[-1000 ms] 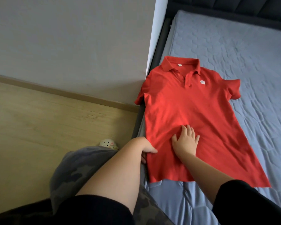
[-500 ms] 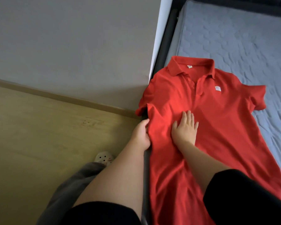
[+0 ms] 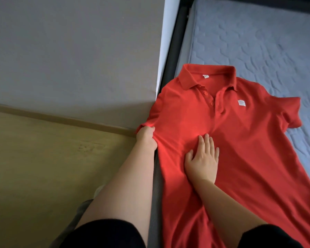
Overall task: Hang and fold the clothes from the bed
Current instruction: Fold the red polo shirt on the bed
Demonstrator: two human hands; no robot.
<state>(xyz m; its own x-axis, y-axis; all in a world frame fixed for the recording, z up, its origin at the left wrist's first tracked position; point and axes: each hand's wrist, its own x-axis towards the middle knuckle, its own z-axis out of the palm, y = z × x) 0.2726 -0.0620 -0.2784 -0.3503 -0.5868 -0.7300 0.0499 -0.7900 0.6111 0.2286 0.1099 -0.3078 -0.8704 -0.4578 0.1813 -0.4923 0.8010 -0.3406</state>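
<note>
**Left hand now at the sleeve: side fold looks close**

Grip: your left hand holds a bunch of cloth at the sleeve, on the frame-left edge of the red polo shirt, with the fingers curled into the fabric. Your right hand lies flat on the shirt front just below the placket. Its fingers are straight and it presses down, holding nothing.

Change: a second ago the left hand sat low on the side edge near the hem. It has moved up to the sleeve, and the right palm has slid up with it.

Meaning: smoothing seems finished. The sleeve is probably about to fold toward the centre, with the right palm as anchor.

Position: the shirt lies face up on the grey quilted mattress, centre-right of frame, its frame-left edge at the bed's side.

Writing: there is a white chest patch and a white neck tag. The print on both is too small to read.
</note>
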